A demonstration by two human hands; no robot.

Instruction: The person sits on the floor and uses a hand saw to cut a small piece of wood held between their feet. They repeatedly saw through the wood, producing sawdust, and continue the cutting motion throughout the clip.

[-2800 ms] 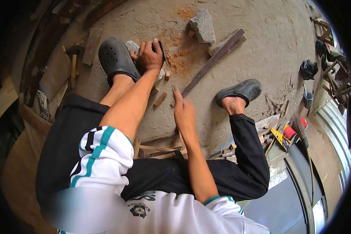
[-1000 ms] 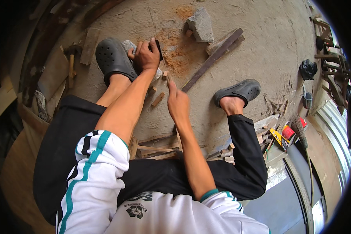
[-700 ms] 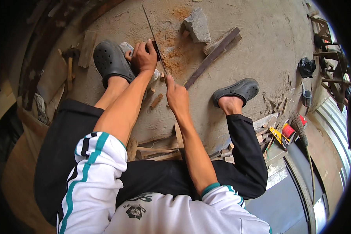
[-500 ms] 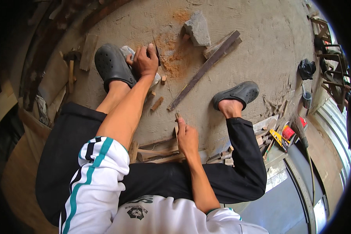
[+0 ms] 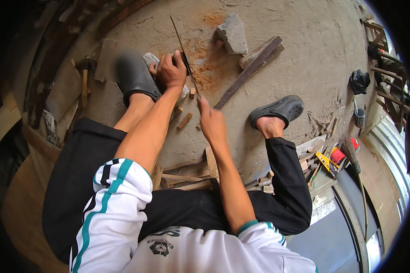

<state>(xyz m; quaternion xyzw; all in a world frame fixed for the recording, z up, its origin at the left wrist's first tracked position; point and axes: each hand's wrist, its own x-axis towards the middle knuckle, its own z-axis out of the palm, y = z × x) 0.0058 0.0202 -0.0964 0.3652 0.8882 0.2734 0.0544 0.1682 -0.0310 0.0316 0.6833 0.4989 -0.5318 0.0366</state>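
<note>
My right hand (image 5: 211, 119) is closed round the handle of a handsaw (image 5: 176, 32), whose thin blade points away from me. My left hand (image 5: 171, 73) presses down on a dark piece of wood (image 5: 185, 63), its fingers curled over it. The wood rests on a pale stone (image 5: 150, 59) beside my left clog (image 5: 136, 75), and the blade runs along its right side. Most of the wood is hidden under my hand. Small cut wood blocks (image 5: 184, 121) lie just below, and orange sawdust (image 5: 206, 79) covers the ground right of the blade.
A long dark wood strip (image 5: 250, 70) lies across a lighter board on the right. Beyond it sits a grey stone block (image 5: 233, 34). A hammer (image 5: 84, 84) lies at far left. Wood scraps (image 5: 187, 178), a broom (image 5: 351, 152) and a black plastic bag (image 5: 358, 82) surround me.
My right hand has pushed the saw forward and away from me, so more blade shows beyond my left hand. The left hand stays in place on the wood.
</note>
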